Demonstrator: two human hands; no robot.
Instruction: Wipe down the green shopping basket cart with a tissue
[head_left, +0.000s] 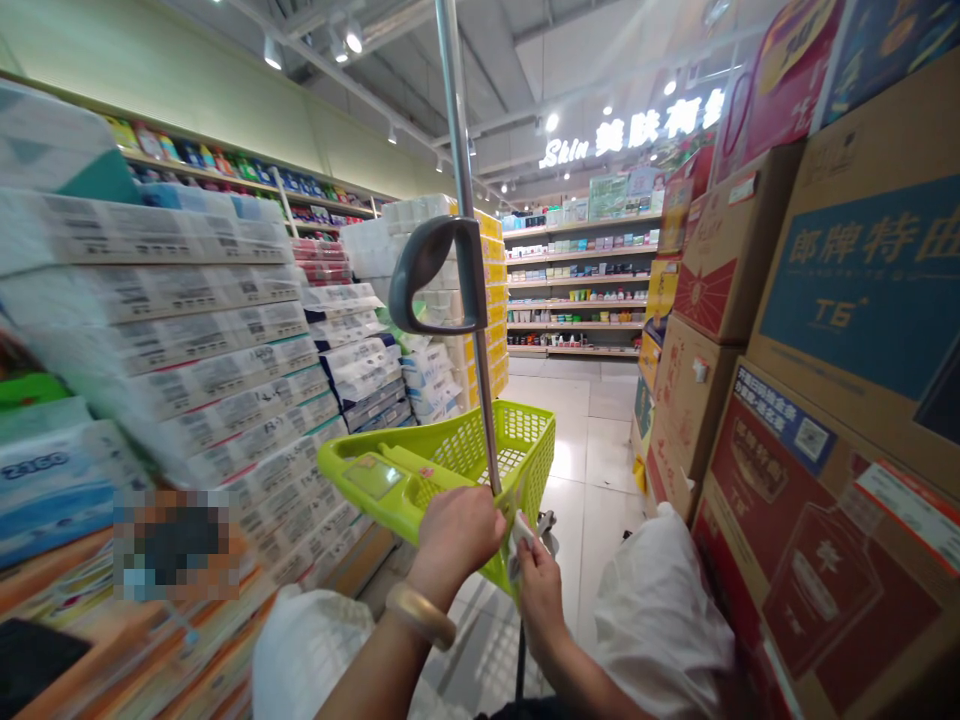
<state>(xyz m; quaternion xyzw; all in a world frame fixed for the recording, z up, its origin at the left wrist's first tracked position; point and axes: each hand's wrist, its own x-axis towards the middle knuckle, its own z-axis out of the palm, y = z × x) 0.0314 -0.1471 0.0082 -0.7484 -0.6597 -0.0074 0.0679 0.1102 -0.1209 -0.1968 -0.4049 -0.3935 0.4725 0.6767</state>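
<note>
The metal pole point(466, 230) of the green shopping basket point(480, 460) is cut off by the top edge, and its lower end is hidden behind the left hand point(457, 530). The small white item point(523, 530) pinched in the right hand point(541, 590) is mostly covered by the fingers and cannot be identified. The stacked tissue packs point(187, 340) at left are smeared by blur, their print unreadable, and one patch point(172, 545) is pixelated. The cardboard boxes point(847, 330) are cropped by the right edge. Goods on the far shelves point(581, 270) are too small to tell.
</note>
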